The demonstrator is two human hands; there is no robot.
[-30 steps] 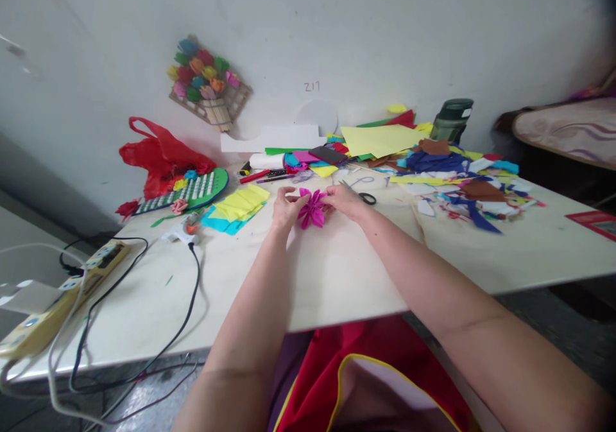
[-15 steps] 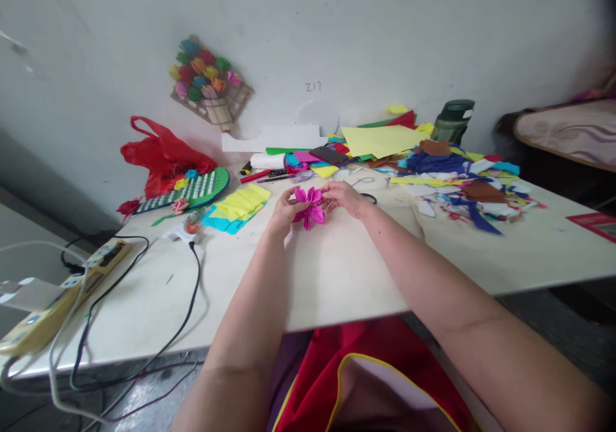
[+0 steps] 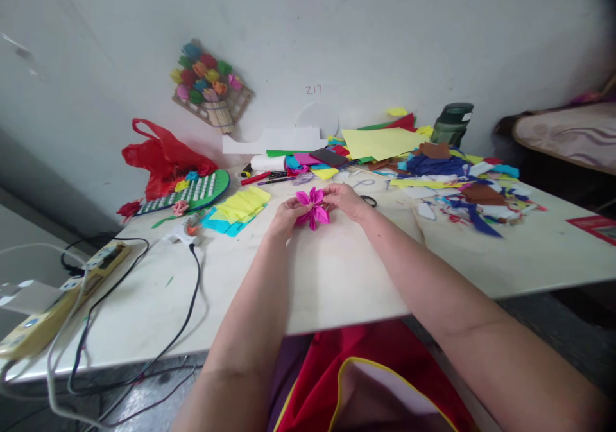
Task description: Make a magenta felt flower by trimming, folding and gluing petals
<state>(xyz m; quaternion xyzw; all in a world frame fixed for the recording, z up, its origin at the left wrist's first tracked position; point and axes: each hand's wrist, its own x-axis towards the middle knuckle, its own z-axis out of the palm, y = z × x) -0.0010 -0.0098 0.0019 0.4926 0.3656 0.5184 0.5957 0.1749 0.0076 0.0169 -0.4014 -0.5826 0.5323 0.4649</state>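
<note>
A magenta paper flower (image 3: 314,210) with pointed, folded petals is held up over the middle of the white table (image 3: 346,278). My left hand (image 3: 285,215) pinches its left side, thumb lying over a petal. On the opposite side, my right hand (image 3: 343,201) grips an upper right petal between thumb and fingers. The fingertips of both hands are partly hidden by the petals. Just right of my right hand lies a black loop, perhaps a scissors handle (image 3: 368,201). Yellow paper sheets (image 3: 243,204) rest on blue sheets (image 3: 226,225) to the left of my left hand.
A white glue gun (image 3: 183,232) with a black cord lies at left, near a long power strip (image 3: 62,297). A red plastic bag (image 3: 163,159) and a green board (image 3: 219,185) stand behind. Paper scraps (image 3: 443,165) and a dark green bottle (image 3: 451,125) crowd the back right.
Both hands keep hold of the magenta flower, with only slight shifts of the fingers and petals. The whole view has moved a little.
</note>
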